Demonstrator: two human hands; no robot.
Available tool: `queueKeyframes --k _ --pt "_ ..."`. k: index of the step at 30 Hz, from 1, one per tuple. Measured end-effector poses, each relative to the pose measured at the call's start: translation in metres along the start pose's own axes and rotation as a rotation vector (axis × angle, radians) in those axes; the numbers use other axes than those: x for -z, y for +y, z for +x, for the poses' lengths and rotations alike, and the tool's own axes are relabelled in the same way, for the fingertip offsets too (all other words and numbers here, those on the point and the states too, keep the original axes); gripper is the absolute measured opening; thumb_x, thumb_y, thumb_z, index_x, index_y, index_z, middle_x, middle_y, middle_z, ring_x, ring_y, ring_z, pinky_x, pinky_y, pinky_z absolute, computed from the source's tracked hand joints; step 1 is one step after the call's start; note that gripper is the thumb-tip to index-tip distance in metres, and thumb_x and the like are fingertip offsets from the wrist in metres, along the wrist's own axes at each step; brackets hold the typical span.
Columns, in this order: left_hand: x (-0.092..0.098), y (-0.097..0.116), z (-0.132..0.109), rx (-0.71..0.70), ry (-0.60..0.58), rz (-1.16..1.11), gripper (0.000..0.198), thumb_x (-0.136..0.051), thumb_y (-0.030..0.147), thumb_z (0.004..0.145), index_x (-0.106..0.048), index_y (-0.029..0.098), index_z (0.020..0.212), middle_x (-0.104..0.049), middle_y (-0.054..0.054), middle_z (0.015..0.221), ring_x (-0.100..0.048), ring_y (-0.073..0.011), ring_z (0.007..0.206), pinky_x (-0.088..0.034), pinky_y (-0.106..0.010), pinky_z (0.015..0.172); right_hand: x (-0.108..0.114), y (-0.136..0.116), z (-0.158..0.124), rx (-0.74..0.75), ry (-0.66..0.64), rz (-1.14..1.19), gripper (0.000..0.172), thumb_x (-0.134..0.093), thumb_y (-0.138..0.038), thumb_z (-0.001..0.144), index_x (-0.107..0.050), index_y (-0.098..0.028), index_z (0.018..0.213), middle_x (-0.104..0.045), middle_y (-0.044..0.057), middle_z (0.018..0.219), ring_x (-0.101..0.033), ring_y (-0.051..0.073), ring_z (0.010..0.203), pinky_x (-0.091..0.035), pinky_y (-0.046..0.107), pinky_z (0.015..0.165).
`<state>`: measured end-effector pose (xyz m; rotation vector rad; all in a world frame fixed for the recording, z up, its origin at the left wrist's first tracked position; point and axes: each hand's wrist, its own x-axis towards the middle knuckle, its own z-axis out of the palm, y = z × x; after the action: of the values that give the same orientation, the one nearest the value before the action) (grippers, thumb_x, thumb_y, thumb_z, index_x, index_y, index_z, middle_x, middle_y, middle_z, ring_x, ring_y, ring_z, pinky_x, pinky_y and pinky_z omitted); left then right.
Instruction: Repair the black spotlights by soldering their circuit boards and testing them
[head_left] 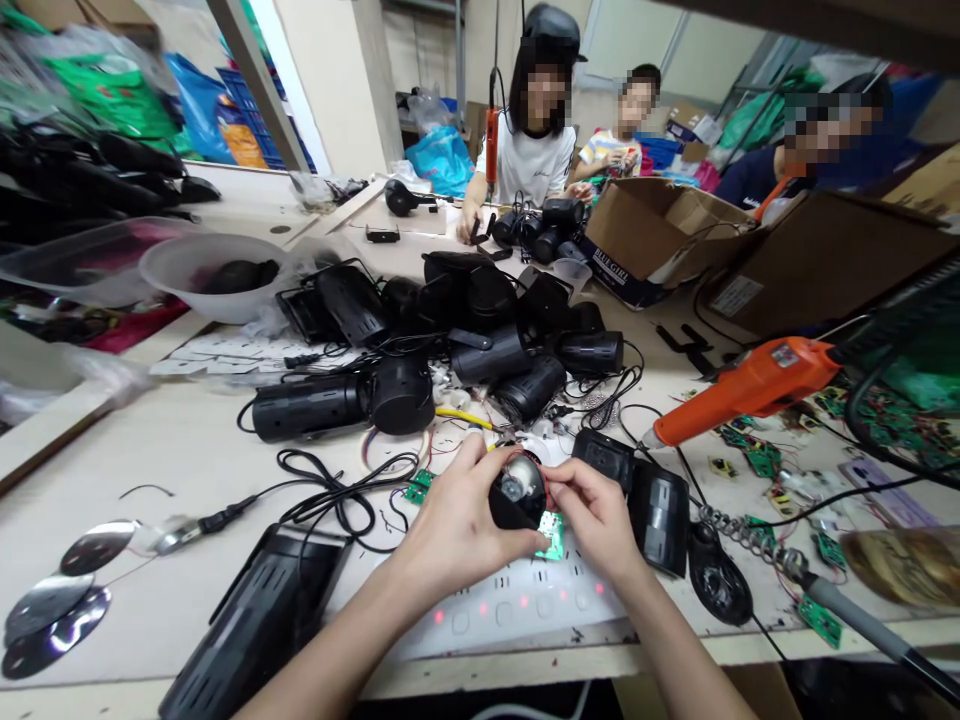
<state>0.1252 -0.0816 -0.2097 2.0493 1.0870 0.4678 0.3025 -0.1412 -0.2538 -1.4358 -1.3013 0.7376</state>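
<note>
My left hand (469, 510) is wrapped round a black round lamp housing (519, 482), whose open end shows a silvery inner part. A small green circuit board (551, 537) hangs at its lower edge beside my left thumb. My right hand (596, 510) is closed at the housing's right rim, its thumb and forefinger pinching what looks like a thin red wire (548, 490). Beneath both hands lies a white power strip (502, 605) with several red lights glowing.
Black cylindrical lamps (487, 350) are heaped behind my hands. An orange electric screwdriver (750, 390) hangs at the right, above scattered circuit boards. A soldering iron (862, 615) lies front right. Another black lamp (259, 610) and shiny discs (60, 610) lie left. Co-workers sit across the table.
</note>
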Motion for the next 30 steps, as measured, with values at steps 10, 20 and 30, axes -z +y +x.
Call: queueKeyframes --k 10,20,30 --pt "-0.005 -0.004 -0.002 0.000 0.024 0.034 0.084 -0.089 0.050 0.053 -0.059 0.018 0.125 -0.051 -0.005 0.103 -0.061 -0.0266 0.091 -0.053 -0.041 0.080 0.000 0.000 -0.006 0.126 -0.001 -0.182 0.017 -0.052 -0.018 0.086 -0.067 -0.019 0.077 -0.065 0.001 0.069 -0.057 0.013 0.061 -0.043 0.023 0.057" --pt "-0.009 -0.009 0.008 -0.112 -0.013 -0.015 0.067 -0.077 0.017 0.066 -0.050 0.027 0.127 -0.051 -0.005 0.117 -0.060 -0.0256 0.104 -0.052 -0.042 0.091 0.003 -0.004 -0.008 0.363 0.038 -0.378 0.024 -0.043 -0.008 0.092 -0.064 -0.018 0.099 -0.064 0.004 0.082 -0.064 0.016 0.076 -0.050 0.025 0.069" --pt "-0.012 -0.027 0.004 -0.142 0.000 -0.098 0.076 -0.074 0.016 0.070 -0.043 0.026 0.139 -0.053 -0.009 0.138 -0.048 -0.0286 0.131 -0.039 -0.049 0.111 0.001 0.009 -0.014 0.301 0.002 -0.440 0.029 -0.041 -0.006 0.091 -0.062 -0.018 0.107 -0.066 0.007 0.091 -0.066 0.018 0.083 -0.053 0.028 0.074"
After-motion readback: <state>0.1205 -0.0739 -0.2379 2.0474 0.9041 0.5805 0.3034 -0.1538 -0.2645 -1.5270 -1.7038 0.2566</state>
